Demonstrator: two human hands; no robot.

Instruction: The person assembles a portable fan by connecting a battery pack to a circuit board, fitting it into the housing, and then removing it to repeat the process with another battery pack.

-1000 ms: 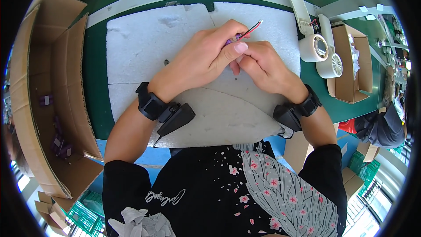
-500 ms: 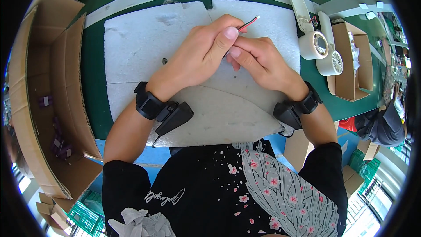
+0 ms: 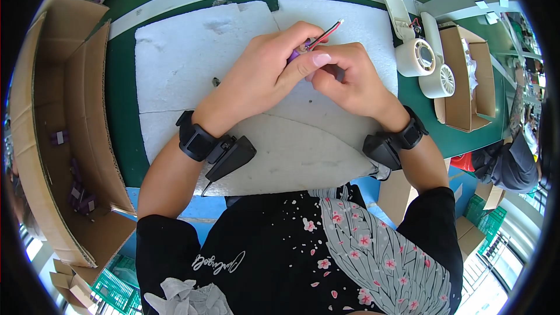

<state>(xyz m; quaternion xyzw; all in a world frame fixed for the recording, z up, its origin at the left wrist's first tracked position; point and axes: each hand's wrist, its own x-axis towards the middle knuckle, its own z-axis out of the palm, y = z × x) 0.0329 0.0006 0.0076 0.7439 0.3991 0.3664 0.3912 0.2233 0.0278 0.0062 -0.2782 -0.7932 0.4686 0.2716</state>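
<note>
Left hand: the person's left hand (image 3: 265, 64) is closed around a purple cylindrical battery cell (image 3: 295, 53), thumb across it.
Right hand: the right hand (image 3: 353, 76) has curled fingers by the left thumb; whether it grips anything cannot be told.
Cell position: above the white foam sheet (image 3: 186, 52) on the green tabletop (image 3: 123, 111); red and black wires (image 3: 324, 36) rise from it to a small white connector (image 3: 341, 21).
Left container: large open brown cardboard box (image 3: 87, 93); inside, purple cylinders with white labels (image 3: 81, 198), several clustered low, one apart.
Right container: smaller open brown cardboard box (image 3: 483, 84); inside, white pieces (image 3: 470, 64), kind unclear.
Beside right container: two cream plastic round-headed fan units (image 3: 415, 58), the nearer overlapping the box's edge.
</note>
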